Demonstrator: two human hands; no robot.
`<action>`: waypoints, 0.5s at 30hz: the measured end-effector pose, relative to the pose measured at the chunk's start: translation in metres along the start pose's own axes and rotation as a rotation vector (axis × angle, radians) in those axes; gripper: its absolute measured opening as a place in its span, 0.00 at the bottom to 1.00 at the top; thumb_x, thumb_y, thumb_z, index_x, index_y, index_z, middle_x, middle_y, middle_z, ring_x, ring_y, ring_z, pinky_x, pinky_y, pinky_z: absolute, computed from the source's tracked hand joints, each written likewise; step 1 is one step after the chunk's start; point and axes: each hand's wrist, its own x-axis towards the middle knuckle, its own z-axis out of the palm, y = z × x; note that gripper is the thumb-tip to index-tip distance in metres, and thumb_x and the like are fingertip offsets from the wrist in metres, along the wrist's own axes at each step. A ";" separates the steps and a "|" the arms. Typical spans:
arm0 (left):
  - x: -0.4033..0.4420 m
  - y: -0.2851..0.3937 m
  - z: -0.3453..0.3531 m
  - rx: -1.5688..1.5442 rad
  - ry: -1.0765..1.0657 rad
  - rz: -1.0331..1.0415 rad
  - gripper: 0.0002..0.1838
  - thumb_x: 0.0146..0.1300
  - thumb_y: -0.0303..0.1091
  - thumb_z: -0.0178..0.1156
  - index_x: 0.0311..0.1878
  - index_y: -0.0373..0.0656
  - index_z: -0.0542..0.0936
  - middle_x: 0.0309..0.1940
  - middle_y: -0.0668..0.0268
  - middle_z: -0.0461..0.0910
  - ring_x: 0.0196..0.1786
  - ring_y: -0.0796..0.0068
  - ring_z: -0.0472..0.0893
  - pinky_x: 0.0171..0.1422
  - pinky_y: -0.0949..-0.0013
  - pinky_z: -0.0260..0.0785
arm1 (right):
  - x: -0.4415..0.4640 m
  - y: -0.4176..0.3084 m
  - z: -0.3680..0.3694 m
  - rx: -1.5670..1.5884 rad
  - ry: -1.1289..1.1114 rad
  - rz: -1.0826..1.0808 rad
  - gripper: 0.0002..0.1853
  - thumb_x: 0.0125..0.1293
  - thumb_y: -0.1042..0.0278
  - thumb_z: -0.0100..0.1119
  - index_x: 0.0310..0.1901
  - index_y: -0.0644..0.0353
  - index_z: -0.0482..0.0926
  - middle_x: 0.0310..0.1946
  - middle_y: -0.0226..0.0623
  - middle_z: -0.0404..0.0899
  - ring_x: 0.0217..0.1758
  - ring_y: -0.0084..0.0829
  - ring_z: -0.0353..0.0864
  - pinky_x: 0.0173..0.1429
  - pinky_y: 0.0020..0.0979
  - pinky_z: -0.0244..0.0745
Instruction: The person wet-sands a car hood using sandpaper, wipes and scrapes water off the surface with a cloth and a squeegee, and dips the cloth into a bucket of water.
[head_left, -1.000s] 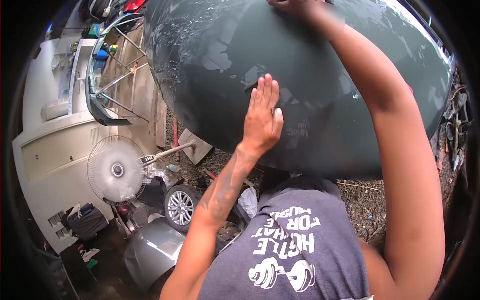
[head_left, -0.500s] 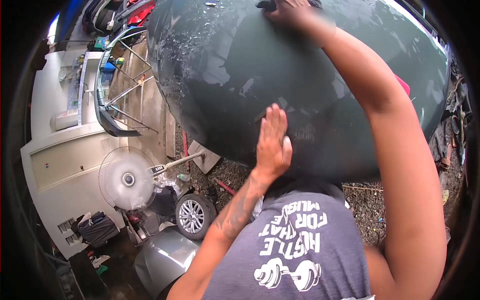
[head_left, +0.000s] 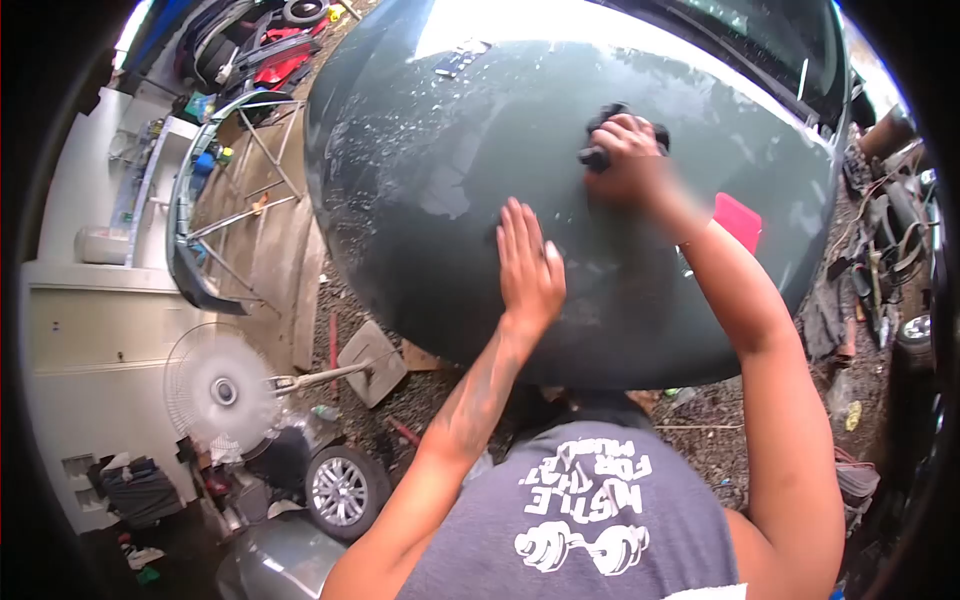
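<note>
A dark green car hood (head_left: 400, 270), wet and streaked with white residue on its left side, lies in front of me. My right hand (head_left: 630, 150) is wrapped round a black pad (head_left: 597, 157), pressing it to the middle of the hood; the hand covers most of the pad, so its exact kind is unclear. Lower and to the left, my left hand (head_left: 530, 262) lies flat on the hood with its fingers stretched out, holding nothing. A flat pinkish-red piece (head_left: 738, 222) rests on the hood beside my right forearm.
A spinning pedestal fan (head_left: 222, 390) stands at the left, near a wheel (head_left: 345, 490) and a silver car panel (head_left: 270, 560). A bumper (head_left: 180, 235) leans on a metal stand further up. Loose parts (head_left: 885, 260) litter the right side.
My right hand has drawn the black pad from the hood's far part back toward me. My left hand stays flat on the hood. The view has shifted, showing more of the windshield end.
</note>
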 end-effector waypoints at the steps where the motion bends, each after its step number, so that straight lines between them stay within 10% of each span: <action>1: -0.019 0.012 0.002 -0.044 -0.011 0.038 0.35 0.74 0.34 0.42 0.81 0.30 0.54 0.83 0.43 0.49 0.85 0.43 0.48 0.87 0.46 0.38 | -0.002 0.027 -0.005 -0.062 0.056 0.010 0.24 0.45 0.54 0.75 0.42 0.55 0.82 0.47 0.36 0.82 0.62 0.42 0.75 0.67 0.51 0.65; 5: -0.025 0.006 -0.010 -0.009 -0.152 0.092 0.34 0.72 0.34 0.42 0.80 0.31 0.56 0.83 0.43 0.50 0.85 0.45 0.48 0.87 0.50 0.39 | 0.005 0.089 -0.019 -0.238 0.008 0.445 0.24 0.57 0.44 0.68 0.49 0.51 0.82 0.53 0.34 0.82 0.68 0.41 0.73 0.70 0.62 0.63; 15: 0.001 0.020 -0.011 0.012 -0.107 0.043 0.33 0.73 0.31 0.39 0.80 0.30 0.56 0.82 0.41 0.50 0.84 0.41 0.50 0.87 0.49 0.39 | 0.023 0.193 -0.029 -0.333 0.045 0.473 0.30 0.62 0.36 0.62 0.57 0.51 0.82 0.62 0.36 0.80 0.71 0.41 0.71 0.69 0.59 0.67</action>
